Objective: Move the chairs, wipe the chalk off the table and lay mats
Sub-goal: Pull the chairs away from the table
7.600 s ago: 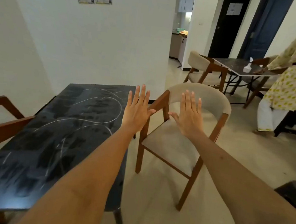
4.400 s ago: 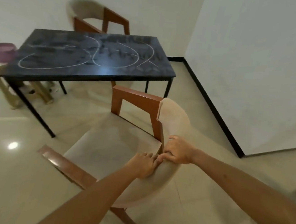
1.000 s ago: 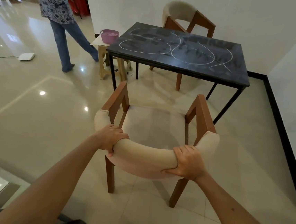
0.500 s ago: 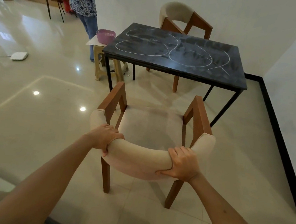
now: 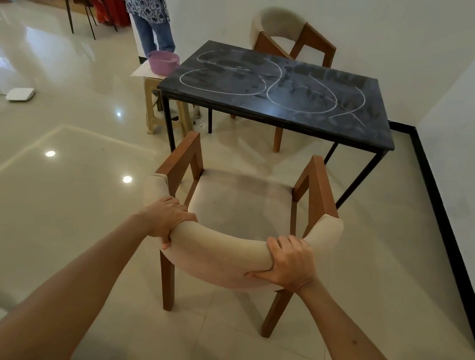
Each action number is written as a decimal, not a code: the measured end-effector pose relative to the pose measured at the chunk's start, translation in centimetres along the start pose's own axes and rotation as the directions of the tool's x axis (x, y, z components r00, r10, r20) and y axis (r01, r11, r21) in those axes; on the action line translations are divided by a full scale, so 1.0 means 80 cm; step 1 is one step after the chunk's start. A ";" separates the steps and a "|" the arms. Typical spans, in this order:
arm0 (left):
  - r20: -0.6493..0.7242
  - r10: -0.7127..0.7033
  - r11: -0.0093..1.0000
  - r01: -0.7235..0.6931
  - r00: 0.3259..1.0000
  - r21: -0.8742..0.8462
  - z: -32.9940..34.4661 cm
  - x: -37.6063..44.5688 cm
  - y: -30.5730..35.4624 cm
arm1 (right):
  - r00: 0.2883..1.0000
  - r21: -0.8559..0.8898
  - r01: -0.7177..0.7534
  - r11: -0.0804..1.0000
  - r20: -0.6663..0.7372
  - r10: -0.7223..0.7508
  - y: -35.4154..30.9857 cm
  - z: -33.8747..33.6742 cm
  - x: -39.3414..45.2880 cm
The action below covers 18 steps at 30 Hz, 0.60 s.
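Fingers (image 5: 285, 244) of both hands curl over a chair (image 5: 236, 208) backrest, left hand (image 5: 165, 219) and right hand (image 5: 292, 265) gripping; chalk (image 5: 268, 87) loops mark the tabletop (image 5: 374, 129) beyond.

Soft, even daylight is filling the room, seeming to come from the far left; the glossy floor (image 5: 55, 191) is throwing back bright spot glare. Shadows are staying faint. The wide lens is bending the edges, and the seat (image 5: 239, 206) is looking slightly smeared
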State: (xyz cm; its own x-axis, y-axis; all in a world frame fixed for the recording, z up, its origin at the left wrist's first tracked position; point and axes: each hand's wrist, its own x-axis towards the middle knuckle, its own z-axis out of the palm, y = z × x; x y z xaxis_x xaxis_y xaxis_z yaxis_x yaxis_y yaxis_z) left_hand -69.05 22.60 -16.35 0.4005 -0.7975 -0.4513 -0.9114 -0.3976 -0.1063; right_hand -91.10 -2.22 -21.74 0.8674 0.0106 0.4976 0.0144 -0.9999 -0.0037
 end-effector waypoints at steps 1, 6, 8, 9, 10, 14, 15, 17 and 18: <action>-0.001 -0.002 1.000 0.002 1.000 0.001 -0.002 0.004 -0.003 | 1.000 -0.001 -0.004 1.000 0.003 0.004 0.002 0.002 0.004; -0.010 -0.008 1.000 0.008 1.000 0.003 -0.014 0.028 -0.019 | 1.000 -0.015 -0.021 1.000 -0.002 0.021 0.016 0.016 0.023; -0.017 -0.010 1.000 0.010 1.000 -0.007 -0.020 0.040 -0.027 | 0.999 -0.024 -0.031 0.999 -0.007 0.031 0.023 0.022 0.034; -0.019 -0.013 1.000 0.013 1.000 -0.014 -0.023 0.047 -0.032 | 0.999 -0.028 -0.035 0.999 -0.006 0.035 0.026 0.024 0.040; -0.019 -0.016 1.000 0.015 1.000 -0.017 -0.025 0.053 -0.037 | 0.999 -0.029 -0.036 0.999 -0.004 0.036 0.029 0.027 0.046; -0.021 -0.014 0.999 0.013 1.000 -0.032 -0.035 0.082 -0.058 | 0.999 -0.032 -0.041 0.999 0.004 0.041 0.048 0.041 0.069; -0.024 -0.014 0.999 0.014 1.000 -0.037 -0.037 0.088 -0.062 | 0.999 -0.032 -0.041 0.999 0.004 0.042 0.051 0.045 0.074; -0.032 -0.012 0.999 0.010 0.999 -0.045 -0.041 0.103 -0.073 | 0.999 -0.031 -0.046 0.998 0.007 0.046 0.060 0.052 0.085; -0.037 -0.011 0.999 0.009 0.999 -0.048 -0.043 0.110 -0.077 | 0.999 -0.031 -0.047 0.998 0.008 0.047 0.065 0.057 0.091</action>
State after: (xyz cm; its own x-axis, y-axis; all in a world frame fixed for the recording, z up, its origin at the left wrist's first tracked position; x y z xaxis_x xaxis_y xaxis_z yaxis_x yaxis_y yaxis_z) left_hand -59.58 16.46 -16.58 0.4140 -0.8093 -0.4166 -0.9019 -0.4265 -0.0678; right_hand -82.47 -7.30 -22.07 0.8709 -0.0364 0.4901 -0.0417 -0.9991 0.0000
